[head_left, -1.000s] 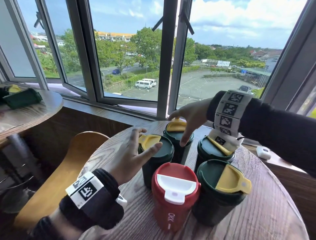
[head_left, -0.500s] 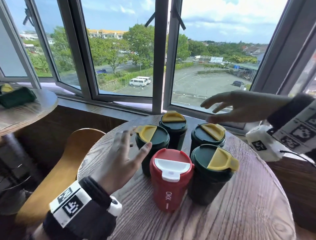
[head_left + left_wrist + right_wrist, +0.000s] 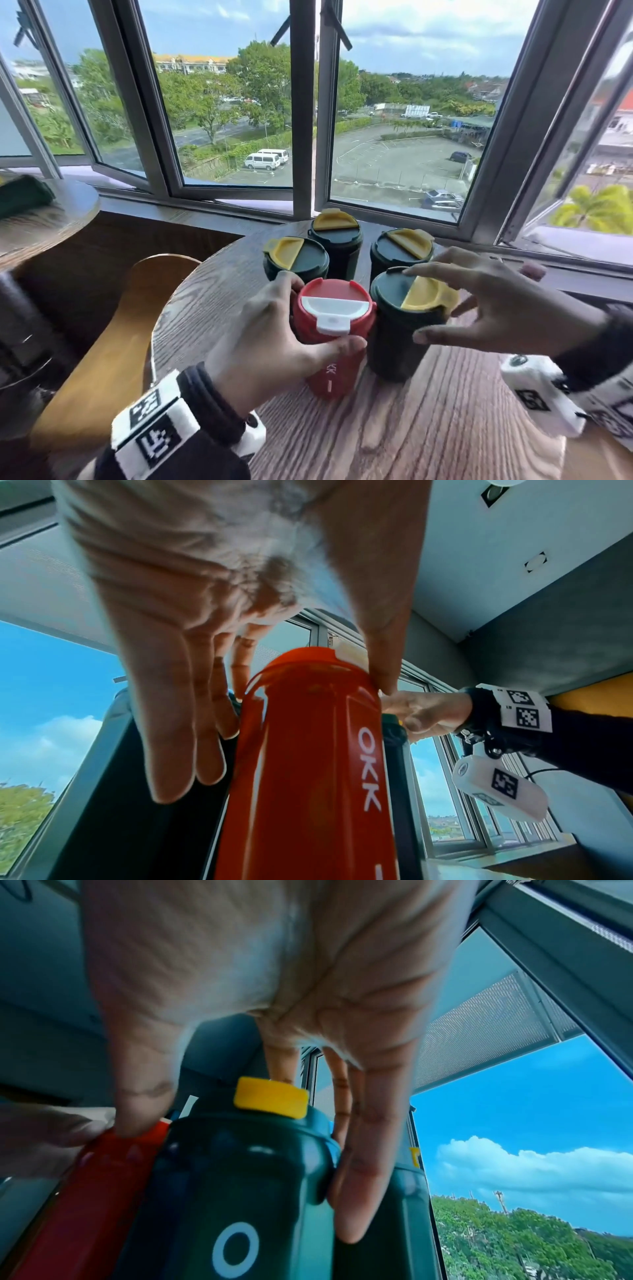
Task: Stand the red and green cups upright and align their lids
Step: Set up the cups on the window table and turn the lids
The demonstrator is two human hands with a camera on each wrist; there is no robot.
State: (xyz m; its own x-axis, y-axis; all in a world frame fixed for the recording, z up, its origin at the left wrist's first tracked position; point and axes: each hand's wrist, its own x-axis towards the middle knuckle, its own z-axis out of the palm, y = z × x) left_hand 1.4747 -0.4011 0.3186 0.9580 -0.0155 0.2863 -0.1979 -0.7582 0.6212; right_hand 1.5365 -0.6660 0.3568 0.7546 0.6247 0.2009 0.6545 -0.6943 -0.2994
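My left hand [image 3: 274, 346] wraps the upright red plastic cup with the white flip lid [image 3: 334, 329] just under its rim: my thumb lies across the near side, and my fingers curl round the far side, so I have it in a real grip. My right hand [image 3: 496, 308] is spread wide over the nearest dark green cup with the yellow flip lid [image 3: 407, 322], which stands touching the red cup's right side. My thumb is at its near wall, my index finger reaches across the top of its lid, and the other fingers reach down its far side. The fingers are nearly straight and spread, not closed round it.

The head view lays out the whole group on the round wood-grain table [image 3: 428, 428]. The left wrist view shows what it hides: my thumb tip pressed on the red cup's [image 3: 308, 764] rim and the white letters OKK down its side. The right wrist view shows my right fingers [image 3: 363, 1177] lying alongside the green cup's [image 3: 240, 1191] wall, the yellow tab facing the camera, and a white ring mark on the cup's body.

I count five cups, all standing: one red and four dark green, with three green ones [image 3: 337, 240] behind.
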